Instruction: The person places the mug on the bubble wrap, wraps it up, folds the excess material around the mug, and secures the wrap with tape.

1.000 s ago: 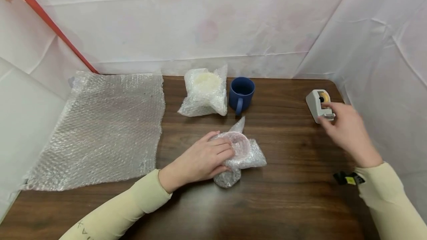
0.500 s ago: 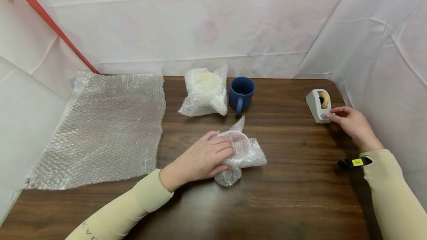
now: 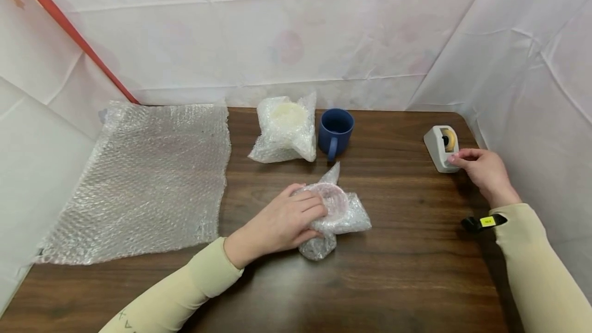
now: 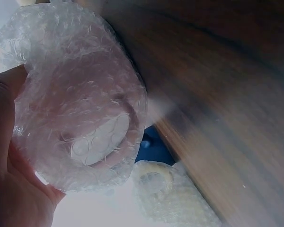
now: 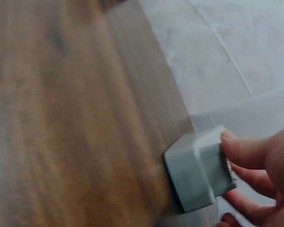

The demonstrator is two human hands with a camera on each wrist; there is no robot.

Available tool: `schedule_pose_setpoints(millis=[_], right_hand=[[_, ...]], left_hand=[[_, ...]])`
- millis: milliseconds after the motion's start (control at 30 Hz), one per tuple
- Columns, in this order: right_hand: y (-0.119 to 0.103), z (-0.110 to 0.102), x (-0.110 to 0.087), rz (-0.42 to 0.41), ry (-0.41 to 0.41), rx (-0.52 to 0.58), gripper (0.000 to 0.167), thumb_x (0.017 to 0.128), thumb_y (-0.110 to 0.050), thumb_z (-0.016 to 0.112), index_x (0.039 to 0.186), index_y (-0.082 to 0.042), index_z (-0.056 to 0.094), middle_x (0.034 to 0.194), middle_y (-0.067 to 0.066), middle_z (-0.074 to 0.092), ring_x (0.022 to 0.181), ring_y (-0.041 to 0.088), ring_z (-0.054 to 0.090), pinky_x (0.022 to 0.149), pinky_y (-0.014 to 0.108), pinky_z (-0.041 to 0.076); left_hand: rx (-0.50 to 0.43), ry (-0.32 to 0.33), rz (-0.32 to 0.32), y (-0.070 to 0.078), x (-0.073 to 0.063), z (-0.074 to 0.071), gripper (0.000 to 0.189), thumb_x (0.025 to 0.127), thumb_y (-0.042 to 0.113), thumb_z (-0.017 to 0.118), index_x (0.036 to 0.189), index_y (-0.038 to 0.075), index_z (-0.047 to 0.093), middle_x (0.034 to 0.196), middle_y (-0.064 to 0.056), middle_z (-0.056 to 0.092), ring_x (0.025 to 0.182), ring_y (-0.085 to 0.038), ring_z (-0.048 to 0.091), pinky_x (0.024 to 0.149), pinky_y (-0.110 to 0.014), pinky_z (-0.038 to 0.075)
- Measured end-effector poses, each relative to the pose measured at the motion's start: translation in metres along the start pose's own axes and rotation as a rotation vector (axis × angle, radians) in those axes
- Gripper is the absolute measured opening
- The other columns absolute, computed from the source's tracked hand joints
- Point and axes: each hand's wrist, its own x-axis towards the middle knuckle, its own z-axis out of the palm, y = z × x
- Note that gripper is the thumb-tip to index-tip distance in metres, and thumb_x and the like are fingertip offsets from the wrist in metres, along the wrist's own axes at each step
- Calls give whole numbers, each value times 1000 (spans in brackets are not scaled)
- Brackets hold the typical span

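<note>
A pink mug wrapped in bubble wrap (image 3: 353,215) lies on the table in front of me, its loose ends sticking out. My left hand (image 3: 287,220) grips it from the left, fingers curled over its top. Through the wrap in the left wrist view, the mug's handle (image 4: 130,118) shows. Far to the right, my right hand (image 3: 485,172) is at the front of a white tape dispenser (image 3: 436,149), thumb and forefinger pinching the tape end by the cutter. The clear tape itself is hardly visible; its yellowish roll (image 3: 448,139) sits inside the dispenser.
A flat sheet of bubble wrap (image 3: 148,184) covers the table's left side. At the back stand another bubble-wrapped item (image 3: 287,130) and, beside it, a blue mug (image 3: 335,130). White cloth curtains (image 3: 296,30) border the brown table (image 3: 393,281).
My right hand has come down to the dispenser's front, and its thumb and forefinger have closed at the cutter. The left hand has stayed on the wrapped pink mug.
</note>
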Motion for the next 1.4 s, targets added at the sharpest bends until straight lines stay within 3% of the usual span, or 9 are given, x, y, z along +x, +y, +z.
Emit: schedule_pose_setpoints(millis=[167,333,467,667,733,867,1133,1300,1400], right_hand=[[-7,9,-8,-57,174,-161,33,90,-30,75,94,0,63,102,12,56,88,25,48,71,31,35],[-5,15,-12,-64,198,-125,34,91,-29,73,96,2,58,100,15,51,88,27,45,72,34,34],[-3,15,-13,-8,185,90,34,98,-35,62,98,-1,57,97,3,48,86,15,43,71,26,36],[-1,1,-19,84,-24,921,21,103,-18,55,90,-9,68,88,-4,59,85,9,51,70,19,50],[-2,-5,-22,105,-88,1105,21,102,-13,56,88,-6,70,85,1,62,83,11,54,71,24,56],[-2,-9,-27,93,-152,1272,20,102,-8,55,90,1,68,84,7,65,84,16,61,73,37,59],[8,-8,-39,-2,-220,1698,31,104,2,37,87,11,61,96,20,67,87,29,63,79,37,51],[7,-7,-48,-96,-112,1729,36,105,0,40,77,13,59,90,21,67,83,30,63,71,37,52],[7,-5,-54,-29,-10,1577,33,101,1,52,70,11,59,79,17,67,74,26,64,66,32,52]], left_hand=[[7,3,-7,1,-1,1,38,86,40,76,110,15,61,111,1,63,113,-16,55,106,-47,36],[2,6,-13,2,-2,3,39,85,40,77,111,15,61,112,1,63,113,-16,55,106,-47,36],[-1,7,-13,2,-2,3,39,86,40,76,111,15,61,112,1,63,113,-16,55,107,-46,36],[9,22,-7,2,-3,5,39,86,42,75,110,15,61,111,1,63,113,-16,54,107,-47,36],[16,26,-7,2,-3,5,40,86,42,75,111,14,61,112,1,63,113,-16,54,106,-46,36],[25,30,-9,2,-2,5,40,87,43,74,111,14,62,112,1,63,114,-16,54,104,-45,37],[24,23,-14,1,-1,5,40,86,43,75,111,15,61,111,1,63,113,-16,54,105,-46,37],[24,27,-13,1,0,5,39,87,44,74,110,14,61,110,2,62,113,-15,54,104,-45,37],[21,32,-13,1,0,5,39,88,44,73,110,14,61,110,2,62,113,-15,54,104,-45,37]])
